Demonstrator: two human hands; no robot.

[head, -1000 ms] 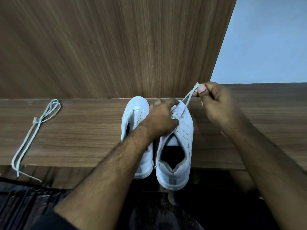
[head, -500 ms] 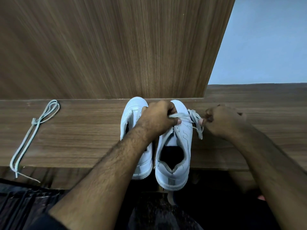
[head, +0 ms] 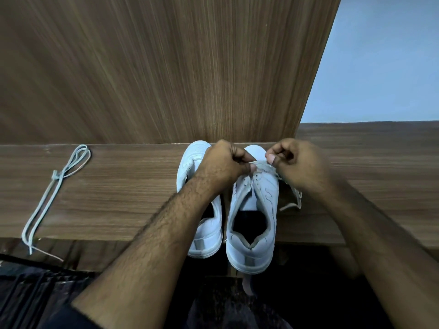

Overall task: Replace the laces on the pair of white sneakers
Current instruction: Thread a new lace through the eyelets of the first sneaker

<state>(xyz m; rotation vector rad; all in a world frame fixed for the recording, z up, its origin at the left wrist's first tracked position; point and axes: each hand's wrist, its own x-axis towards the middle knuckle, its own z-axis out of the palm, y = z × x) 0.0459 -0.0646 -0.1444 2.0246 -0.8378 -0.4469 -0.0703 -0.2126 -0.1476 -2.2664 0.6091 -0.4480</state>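
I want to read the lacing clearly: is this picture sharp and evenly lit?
Head view: dim, soft light; both hands, left hand and right hand, slightly motion-blurred over the right sneaker; wide-angle bending at edges; spare lace sharp; below the shelf nearly black.

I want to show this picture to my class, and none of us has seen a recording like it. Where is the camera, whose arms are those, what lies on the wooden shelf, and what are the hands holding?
There is no machine here. A person wears a wide-angle camera on the head, so the picture looks forward and down along that person's own two bare arms.

On the wooden shelf two white sneakers stand side by side, toes toward the wooden back panel and heels over the front edge. The left hand and the right hand meet over the front of the right sneaker, each pinching the white lace that runs across it. The rest of that lace trails off the shoe's right side. The left arm partly hides the left sneaker.

Far to the left lies a spare lace, folded and loosely knotted, untouched.
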